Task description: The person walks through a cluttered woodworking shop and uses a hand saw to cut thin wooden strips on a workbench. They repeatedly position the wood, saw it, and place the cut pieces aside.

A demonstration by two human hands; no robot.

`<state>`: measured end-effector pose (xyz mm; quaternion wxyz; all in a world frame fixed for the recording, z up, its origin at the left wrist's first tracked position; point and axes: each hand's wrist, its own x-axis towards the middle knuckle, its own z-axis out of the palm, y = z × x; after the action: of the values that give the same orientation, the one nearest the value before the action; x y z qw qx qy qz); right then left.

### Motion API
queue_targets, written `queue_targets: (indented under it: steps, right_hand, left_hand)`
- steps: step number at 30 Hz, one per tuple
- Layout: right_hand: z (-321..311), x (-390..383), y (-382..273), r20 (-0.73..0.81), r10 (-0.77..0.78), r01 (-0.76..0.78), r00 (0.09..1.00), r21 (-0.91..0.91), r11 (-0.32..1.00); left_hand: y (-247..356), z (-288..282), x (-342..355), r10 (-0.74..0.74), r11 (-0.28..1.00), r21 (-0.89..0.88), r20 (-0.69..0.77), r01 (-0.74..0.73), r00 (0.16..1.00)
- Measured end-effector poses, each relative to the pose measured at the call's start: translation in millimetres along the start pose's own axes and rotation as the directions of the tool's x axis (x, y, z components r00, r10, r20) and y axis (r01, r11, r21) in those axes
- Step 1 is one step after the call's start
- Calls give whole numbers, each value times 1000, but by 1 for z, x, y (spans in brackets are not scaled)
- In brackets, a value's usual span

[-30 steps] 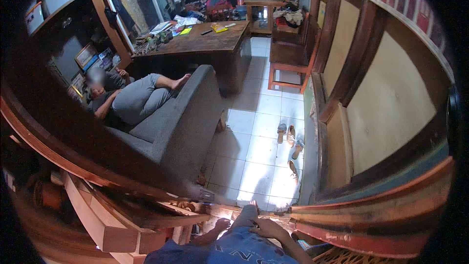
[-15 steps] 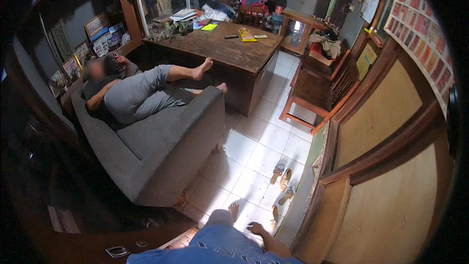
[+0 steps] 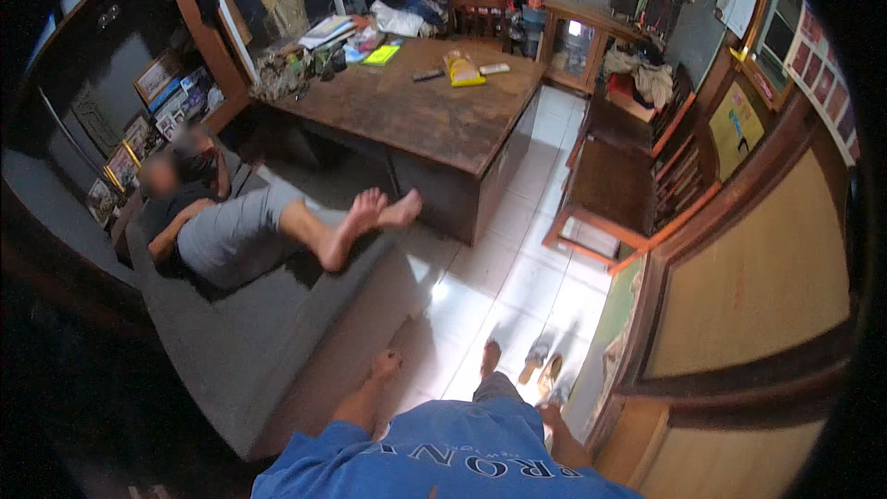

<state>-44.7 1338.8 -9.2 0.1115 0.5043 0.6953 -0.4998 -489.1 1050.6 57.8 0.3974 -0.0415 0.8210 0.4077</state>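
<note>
My left hand (image 3: 386,365) hangs low beside the near side of the grey sofa (image 3: 305,342), touching nothing that I can see. Its fingers are too small and dim to make out. On the other side of my blue shirt, my right hand (image 3: 549,413) is down by my thigh, close to several shoes (image 3: 550,374) on the tiles. Most of its fingers are hidden. One bare foot (image 3: 490,358) of mine is forward on the white tiled floor (image 3: 462,305). Another person (image 3: 240,231) in grey trousers lies on the sofa, with bare feet at its near end.
A large wooden desk (image 3: 416,111) stands ahead, bearing papers, a yellow packet (image 3: 464,69) and a dark remote-like object (image 3: 428,76). Wooden chairs (image 3: 614,189) line the right wall, one with clothes on it. Wood-framed panels (image 3: 758,259) run along my right.
I have moved forward, so desk, sofa and chairs appear nearer. My left hand has come into view. My right hand has dropped back by my side. The lying person's feet have shifted.
</note>
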Motion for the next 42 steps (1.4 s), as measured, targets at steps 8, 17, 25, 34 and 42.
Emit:
queue_targets:
  steps: [8,17,25,34,42]
  right_hand:
    - [-103,168,-126,67,-263,228,962,-727,648]
    - [-164,354,-511,-45,-555,555,831,-16,832]
    - [-105,477,-857,117,-647,649,753,-295,701]
    - [-18,582,-1030,360,-406,513,840,-772,376]
    - [-11,601,-1036,331,-411,489,850,-785,380]
  left_hand:
    - [151,106,44,192,895,356,240,-270,952]
    - [381,79,121,329,914,-278,88,-294,940]
    - [641,-106,351,508,789,-68,-485,-611,711]
    - [854,-331,625,685,684,362,-616,-633,389]
    - [955,-410,734,683,563,825,-431,-50,590]
